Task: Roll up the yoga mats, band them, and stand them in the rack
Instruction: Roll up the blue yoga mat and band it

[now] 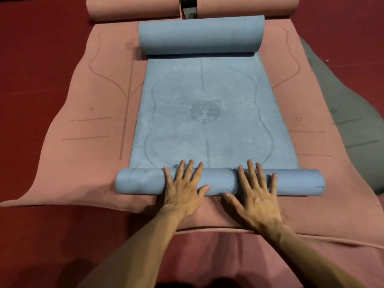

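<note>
A blue yoga mat point(205, 104) lies lengthwise in front of me on top of a pink mat point(83, 121). Its near end is wound into a roll point(141, 180), and its far end is curled into a thicker roll point(199, 35). My left hand point(184, 189) presses flat on the near roll left of centre, fingers spread. Beside it, right of centre, my right hand point(256, 193) presses on the same roll with straight fingers.
A rolled pink mat point(133, 7) with a black band point(188, 6) lies across the far edge. A grey mat point(349, 121) spreads out under the pink one at the right. Dark red carpet point(37, 59) surrounds everything.
</note>
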The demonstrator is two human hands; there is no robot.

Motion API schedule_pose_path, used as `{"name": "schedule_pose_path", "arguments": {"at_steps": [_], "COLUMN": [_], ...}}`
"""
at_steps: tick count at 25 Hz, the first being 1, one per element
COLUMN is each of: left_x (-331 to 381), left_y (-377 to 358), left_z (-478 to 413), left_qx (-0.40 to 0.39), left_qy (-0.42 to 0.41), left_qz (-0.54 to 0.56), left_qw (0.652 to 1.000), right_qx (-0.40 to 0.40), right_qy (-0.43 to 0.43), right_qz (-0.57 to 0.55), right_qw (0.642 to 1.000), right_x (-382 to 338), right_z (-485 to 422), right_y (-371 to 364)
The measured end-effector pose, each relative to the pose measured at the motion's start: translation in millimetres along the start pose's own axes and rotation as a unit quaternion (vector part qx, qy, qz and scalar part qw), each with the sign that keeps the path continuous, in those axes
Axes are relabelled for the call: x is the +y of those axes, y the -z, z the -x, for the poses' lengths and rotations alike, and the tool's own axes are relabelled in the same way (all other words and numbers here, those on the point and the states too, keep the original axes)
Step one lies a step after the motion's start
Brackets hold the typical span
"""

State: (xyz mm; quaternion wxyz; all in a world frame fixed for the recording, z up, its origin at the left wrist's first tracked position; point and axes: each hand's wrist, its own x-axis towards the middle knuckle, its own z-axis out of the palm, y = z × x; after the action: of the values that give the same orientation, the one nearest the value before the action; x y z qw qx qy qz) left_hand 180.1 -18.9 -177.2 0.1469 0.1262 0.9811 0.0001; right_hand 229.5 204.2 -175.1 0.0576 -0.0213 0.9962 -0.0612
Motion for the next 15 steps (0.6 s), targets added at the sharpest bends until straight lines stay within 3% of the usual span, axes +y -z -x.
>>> {"name": "schedule_pose_path", "arguments": {"at_steps": [5, 11, 15], "left_x": [1.5, -2.2, 0.2], "left_y": [-16.1, 5.4, 12.9], "left_z": [2.7, -21.8, -25.7], "left_qx": [0.086, 0.028, 0.042], "left_qy": [0.004, 0.033, 0.053], "left_qz": [-0.004, 0.035, 0.029], "left_qw": [0.996, 0.998, 0.997], "right_qx": [-0.092, 0.045, 0.04], "right_qy": [0.018, -0.054, -0.033], "right_qz": [-0.006, -0.016, -0.046], "right_qw": [0.996, 0.997, 0.998], "right_x": [11.7, 6.9, 20.1], "right_z": [-37.6, -23.7, -38.6], "right_y": [7.7, -8.0, -10.9]}}
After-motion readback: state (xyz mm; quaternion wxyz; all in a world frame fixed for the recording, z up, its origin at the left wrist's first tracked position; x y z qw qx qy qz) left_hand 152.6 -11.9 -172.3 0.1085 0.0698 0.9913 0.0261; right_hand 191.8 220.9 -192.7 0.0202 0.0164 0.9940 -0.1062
